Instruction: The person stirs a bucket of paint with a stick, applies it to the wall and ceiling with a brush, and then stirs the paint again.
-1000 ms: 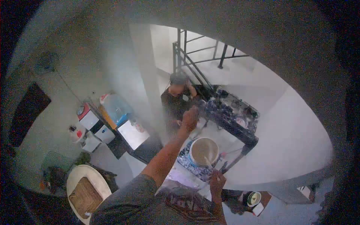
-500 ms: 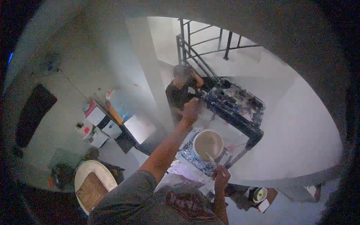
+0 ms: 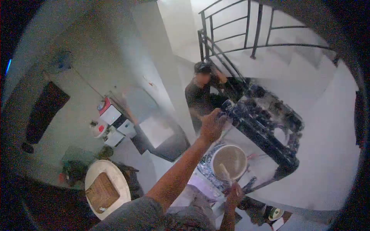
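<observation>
Brush (image 3: 224,172) in right hand (image 3: 234,194) slants up-left into bucket (image 3: 229,161)

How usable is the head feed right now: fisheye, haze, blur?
Head view: strong fisheye, railing bows; dark vignette rings the frame; milky haze washes the middle; left hand and right hand smeared soft; bucket rim readable; corners grainy.

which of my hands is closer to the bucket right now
Right. Your right hand sits just below the bucket, holding a stick that dips into it. Your left hand is raised farther off, above and left of the bucket, at the paint-spattered scaffold frame.
</observation>
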### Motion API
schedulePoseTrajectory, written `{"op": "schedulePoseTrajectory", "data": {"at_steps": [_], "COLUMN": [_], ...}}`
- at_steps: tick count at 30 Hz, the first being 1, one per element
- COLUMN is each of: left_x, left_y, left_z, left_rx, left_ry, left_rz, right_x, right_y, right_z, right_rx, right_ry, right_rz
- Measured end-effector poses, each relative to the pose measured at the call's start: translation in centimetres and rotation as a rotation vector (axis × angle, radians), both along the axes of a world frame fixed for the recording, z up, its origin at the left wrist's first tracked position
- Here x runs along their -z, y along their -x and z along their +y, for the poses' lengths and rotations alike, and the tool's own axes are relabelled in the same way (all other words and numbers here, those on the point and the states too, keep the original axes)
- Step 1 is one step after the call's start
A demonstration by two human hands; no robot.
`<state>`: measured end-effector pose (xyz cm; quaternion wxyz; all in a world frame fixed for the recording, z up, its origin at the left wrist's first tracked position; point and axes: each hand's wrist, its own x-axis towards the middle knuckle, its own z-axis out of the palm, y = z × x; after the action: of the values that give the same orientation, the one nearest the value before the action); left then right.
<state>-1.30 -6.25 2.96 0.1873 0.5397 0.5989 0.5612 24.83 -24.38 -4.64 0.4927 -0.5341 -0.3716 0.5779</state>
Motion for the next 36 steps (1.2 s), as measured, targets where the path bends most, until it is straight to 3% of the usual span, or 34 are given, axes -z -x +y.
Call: {"op": "schedulePoseTrajectory", "data": {"at_steps": [1, 2, 3, 5, 6, 11, 14, 16, 18, 19, 20, 21, 22, 23, 24, 26, 27, 29, 30, 31, 33, 36], "left_x": [0.2, 0.3, 0.3, -2.6, -2.6, -4.3, -3.4, -4.1, -4.7, -4.3, -3.7, -2.6, -1.2, -0.8, -1.6, -4.7, -3.0, 2.2, -3.9, -5.2, -5.9, -5.3], "left_y": [-0.1, -0.1, 0.0, -0.8, -0.8, -1.2, -1.0, -1.7, -2.0, -1.7, -1.3, -0.6, 0.0, -0.1, -1.0, -2.0, -1.6, -0.4, -1.1, -1.6, -2.4, -1.9], "left_z": [0.3, 0.6, 0.5, -0.3, -0.2, -0.6, -0.4, -0.4, -0.9, -0.7, -0.5, -0.5, -0.1, 0.1, -0.6, -1.3, -0.5, 2.2, -0.8, -1.2, -1.3, -1.0], "left_rx": [-0.115, -0.145, -0.147, -0.003, -0.002, 0.000, -0.020, -0.050, -0.091, -0.094, -0.094, -0.074, -0.172, -0.269, -0.251, -0.205, -0.201, -0.172, -0.048, -0.046, -0.020, -0.039], "left_ry": [0.000, -0.080, -0.076, -0.103, -0.101, -0.146, -0.161, -0.233, -0.290, -0.220, -0.148, -0.135, -0.118, -0.106, -0.087, -0.019, -0.003, -0.293, -0.180, -0.170, -0.284, -0.228], "left_rz": [0.127, 0.173, 0.176, -0.074, -0.066, 0.001, 0.015, 0.094, 0.156, 0.130, 0.107, 0.088, 0.229, 0.372, 0.348, 0.135, 0.122, -0.054, 0.070, 0.059, -0.123, -0.033], "right_x": [0.4, 0.0, 0.5, 1.0, 0.7, -0.8, 0.6, 3.1, 0.9, -0.2, 2.6, 0.9, -1.5, -2.1, -2.4, -4.3, -3.8, -1.4, -1.5, -1.6, -3.1, -4.8], "right_y": [0.1, -0.5, -0.4, 0.3, 1.4, 0.2, -1.5, -1.2, -0.6, -0.9, -1.9, -2.3, -2.3, -2.6, -2.9, -3.1, -3.2, -2.8, -2.7, -2.5, -1.8, -1.0], "right_z": [0.6, 1.7, 2.0, 2.7, 2.7, 4.1, 3.9, 3.0, 2.7, 2.5, 2.3, 2.1, 2.4, 2.4, 1.8, 1.8, 1.3, 2.1, 2.0, 2.4, 3.0, 4.2], "right_rx": [0.001, -0.149, -0.152, -0.051, 0.095, 0.073, -0.073, 0.040, 0.067, 0.076, 0.001, -0.049, -0.103, -0.081, -0.068, -0.132, -0.140, -0.252, -0.263, -0.299, -0.369, -0.326], "right_ry": [-0.044, -0.060, -0.057, 0.137, 0.060, 0.117, 0.280, -0.261, -0.291, -0.311, -0.264, -0.228, -0.185, -0.353, -0.514, -0.513, -0.498, -0.497, -0.485, -0.491, -0.443, -0.443], "right_rz": [-0.143, -0.186, -0.183, -0.089, 0.049, -0.019, 0.128, -0.092, -0.225, -0.348, -0.301, -0.365, -0.435, -0.581, -0.726, -0.816, -0.829, -0.815, -0.827, -0.860, -0.898, -0.863]}}
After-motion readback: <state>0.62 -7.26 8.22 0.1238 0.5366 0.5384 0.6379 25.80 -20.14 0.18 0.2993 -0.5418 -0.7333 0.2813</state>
